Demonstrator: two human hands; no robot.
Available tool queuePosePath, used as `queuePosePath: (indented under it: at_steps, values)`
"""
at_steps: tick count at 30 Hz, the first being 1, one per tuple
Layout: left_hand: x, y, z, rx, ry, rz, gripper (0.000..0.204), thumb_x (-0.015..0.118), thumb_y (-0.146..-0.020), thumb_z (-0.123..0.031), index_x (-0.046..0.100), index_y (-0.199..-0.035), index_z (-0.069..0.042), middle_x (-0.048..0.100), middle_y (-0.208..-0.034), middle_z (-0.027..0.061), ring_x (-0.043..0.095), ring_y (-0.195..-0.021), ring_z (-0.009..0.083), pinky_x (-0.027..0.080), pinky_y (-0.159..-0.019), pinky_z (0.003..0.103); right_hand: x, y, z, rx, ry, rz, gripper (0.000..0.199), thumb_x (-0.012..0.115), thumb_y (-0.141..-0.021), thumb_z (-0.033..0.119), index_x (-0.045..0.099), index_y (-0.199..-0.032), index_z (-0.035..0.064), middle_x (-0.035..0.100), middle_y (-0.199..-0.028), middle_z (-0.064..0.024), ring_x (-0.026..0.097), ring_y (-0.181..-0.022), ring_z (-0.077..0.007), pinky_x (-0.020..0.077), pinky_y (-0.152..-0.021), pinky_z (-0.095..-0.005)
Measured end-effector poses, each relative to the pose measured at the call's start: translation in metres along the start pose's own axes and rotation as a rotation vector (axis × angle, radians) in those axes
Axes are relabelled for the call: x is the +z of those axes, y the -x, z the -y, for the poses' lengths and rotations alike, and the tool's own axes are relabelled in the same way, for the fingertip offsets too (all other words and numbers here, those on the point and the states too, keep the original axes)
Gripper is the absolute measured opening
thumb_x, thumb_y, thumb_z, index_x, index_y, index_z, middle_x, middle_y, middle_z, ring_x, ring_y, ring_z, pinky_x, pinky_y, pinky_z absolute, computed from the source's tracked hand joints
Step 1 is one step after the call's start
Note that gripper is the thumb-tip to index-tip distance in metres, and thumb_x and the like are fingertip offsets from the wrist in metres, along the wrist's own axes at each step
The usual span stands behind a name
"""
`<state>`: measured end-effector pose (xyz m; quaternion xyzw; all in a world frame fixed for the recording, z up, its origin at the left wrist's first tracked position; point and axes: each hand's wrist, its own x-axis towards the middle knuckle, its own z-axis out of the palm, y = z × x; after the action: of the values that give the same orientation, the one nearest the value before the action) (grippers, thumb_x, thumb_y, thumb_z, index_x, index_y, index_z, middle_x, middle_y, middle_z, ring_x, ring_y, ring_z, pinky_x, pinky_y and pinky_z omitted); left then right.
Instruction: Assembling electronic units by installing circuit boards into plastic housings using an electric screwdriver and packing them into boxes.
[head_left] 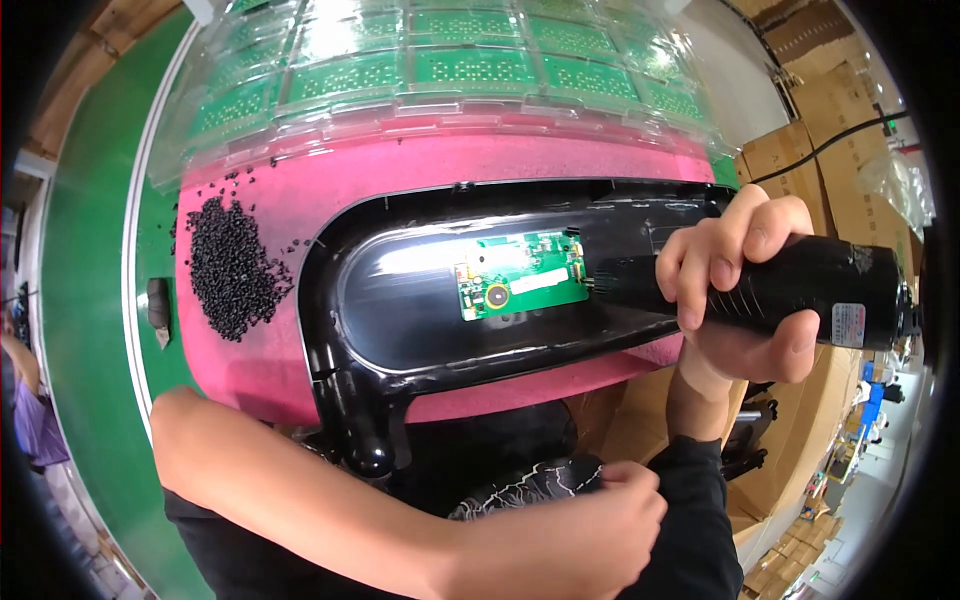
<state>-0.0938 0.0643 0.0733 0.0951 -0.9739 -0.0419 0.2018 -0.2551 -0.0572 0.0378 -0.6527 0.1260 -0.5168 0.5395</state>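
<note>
On the pink mat (300,200), the black housing (380,290) holds a green circuit board (520,275); right hand (745,290) fist-wrapped round the black electric screwdriver (800,290), tip at the board's right edge; likely screw-fastening step, next needs a steady square bit; left hand (590,525) curled at the lap, pinching nothing visible.

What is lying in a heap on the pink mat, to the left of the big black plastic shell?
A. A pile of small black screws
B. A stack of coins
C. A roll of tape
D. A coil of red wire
A: a loose mound of tiny black screws sits on the pink mat, left of the black shell.
</note>
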Motion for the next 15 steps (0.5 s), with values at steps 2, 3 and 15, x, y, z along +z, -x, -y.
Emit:
queuePosePath:
  at_steps: [2,3,15]
  values:
    - [0.003,-0.017,-0.007,0.088,0.077,0.001,0.023,0.052,-0.087,-0.022,0.069,-0.076,-0.012,0.062,-0.076,0.0006,0.057,-0.074,0.0196,0.042,-0.067,0.036,0.0,0.0,-0.001,0.0,-0.026,-0.004,0.054,0.065,-0.08,0.052,0.043,-0.097,0.0061,0.046,-0.082,-0.005,0.046,-0.044,-0.0112,0.0413,-0.048,-0.0288]
    - [0.006,-0.029,-0.009,0.19,0.113,0.018,0.029,0.049,-0.088,-0.025,0.071,-0.074,-0.013,0.062,-0.074,0.0022,0.056,-0.072,0.0222,0.042,-0.065,0.04,0.0,-0.001,-0.001,-0.007,-0.022,-0.021,0.054,0.065,-0.08,0.052,0.043,-0.097,0.0061,0.046,-0.081,-0.005,0.046,-0.044,-0.011,0.0412,-0.048,-0.0285]
    - [0.001,-0.047,-0.002,0.028,0.656,-0.214,0.018,0.056,-0.08,-0.018,0.067,-0.073,-0.007,0.067,-0.07,0.0072,0.064,-0.066,0.0239,0.045,-0.057,0.037,0.005,0.003,0.001,0.018,0.007,-0.161,0.054,0.06,-0.081,0.055,0.043,-0.096,0.0059,0.046,-0.077,-0.0044,0.044,-0.041,-0.0105,0.0398,-0.045,-0.0279]
